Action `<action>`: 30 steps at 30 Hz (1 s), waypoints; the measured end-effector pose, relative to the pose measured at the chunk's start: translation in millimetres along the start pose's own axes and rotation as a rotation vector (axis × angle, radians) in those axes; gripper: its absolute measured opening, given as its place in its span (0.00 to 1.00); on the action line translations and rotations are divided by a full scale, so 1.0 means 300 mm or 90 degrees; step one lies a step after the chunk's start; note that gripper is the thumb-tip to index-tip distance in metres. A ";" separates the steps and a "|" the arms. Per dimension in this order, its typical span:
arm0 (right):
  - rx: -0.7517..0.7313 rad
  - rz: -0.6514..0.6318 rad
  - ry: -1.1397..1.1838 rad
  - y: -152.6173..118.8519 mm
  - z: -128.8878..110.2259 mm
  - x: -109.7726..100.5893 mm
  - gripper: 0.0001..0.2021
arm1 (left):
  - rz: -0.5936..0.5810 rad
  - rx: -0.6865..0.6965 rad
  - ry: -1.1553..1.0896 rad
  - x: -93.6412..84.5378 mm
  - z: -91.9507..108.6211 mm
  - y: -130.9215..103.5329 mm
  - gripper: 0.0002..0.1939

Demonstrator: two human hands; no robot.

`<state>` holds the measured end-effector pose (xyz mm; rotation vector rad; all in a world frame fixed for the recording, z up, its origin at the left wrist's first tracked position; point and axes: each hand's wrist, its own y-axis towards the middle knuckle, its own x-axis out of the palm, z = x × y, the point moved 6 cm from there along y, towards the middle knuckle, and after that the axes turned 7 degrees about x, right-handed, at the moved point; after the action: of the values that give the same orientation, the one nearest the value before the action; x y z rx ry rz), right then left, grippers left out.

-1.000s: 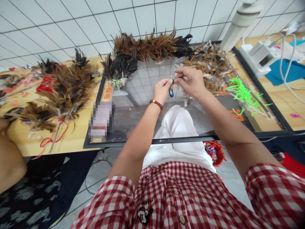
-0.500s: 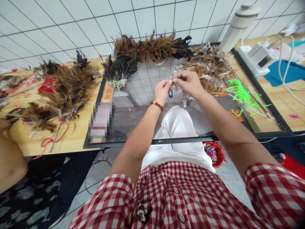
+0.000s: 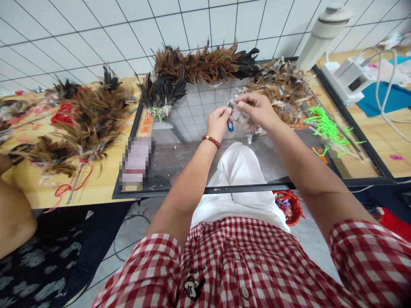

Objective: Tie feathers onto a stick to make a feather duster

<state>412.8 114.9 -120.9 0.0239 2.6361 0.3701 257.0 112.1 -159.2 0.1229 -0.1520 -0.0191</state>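
Observation:
Over the dark-framed glass sheet, my left hand is closed in a pinch on a small pale feather that pokes up from the fingertips. Just to its right, my right hand has thumb and forefinger pressed together; anything between them is too small to make out. A blue loop-ended object shows right below the left fingertips. Loose brown feathers lie in a pile beside and behind my right hand.
A brown feather strip lies along the back, with a dark feather bunch at left. Green strings lie at right, near a bottle and a power strip. Another person's arm is at far left.
My fingertips have drawn slightly apart, the right hand shifting a little right. A small pale feather now shows at the left fingertips.

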 end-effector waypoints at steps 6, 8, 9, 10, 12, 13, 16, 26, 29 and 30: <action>0.022 -0.148 -0.244 -0.018 0.021 0.003 0.16 | 0.098 0.009 -0.018 -0.045 -0.002 0.023 0.10; 0.042 -0.160 -0.371 -0.026 0.027 0.013 0.15 | 0.104 0.012 -0.015 -0.049 -0.005 0.028 0.10; 0.049 -0.172 -0.430 -0.029 0.027 0.020 0.13 | 0.106 0.016 -0.011 -0.051 -0.006 0.029 0.09; 0.046 -0.183 -0.481 -0.033 0.023 0.027 0.11 | 0.110 0.023 -0.004 -0.054 -0.006 0.030 0.09; 0.015 -0.184 -0.536 -0.041 -0.001 0.034 0.09 | 0.122 0.052 0.022 -0.061 0.005 0.028 0.09; -0.006 -0.172 -0.541 -0.044 -0.021 0.033 0.10 | 0.128 0.075 0.041 -0.064 0.016 0.026 0.08; -0.045 -0.120 -0.530 -0.058 -0.079 0.024 0.14 | 0.111 0.152 0.093 -0.058 0.054 0.014 0.08; -0.075 0.044 -0.251 -0.043 -0.084 -0.012 0.17 | -0.006 0.053 0.013 0.002 -0.002 0.010 0.14; -0.023 0.073 -0.163 -0.023 -0.032 -0.029 0.18 | 0.056 0.037 -0.025 -0.017 0.002 0.017 0.15; -0.005 0.068 -0.137 -0.017 -0.016 -0.026 0.17 | 0.068 0.034 -0.029 -0.022 0.005 0.018 0.15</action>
<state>417.7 108.2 -114.5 0.1919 2.4270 0.3899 250.4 117.5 -157.8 0.1684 -0.2044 0.0881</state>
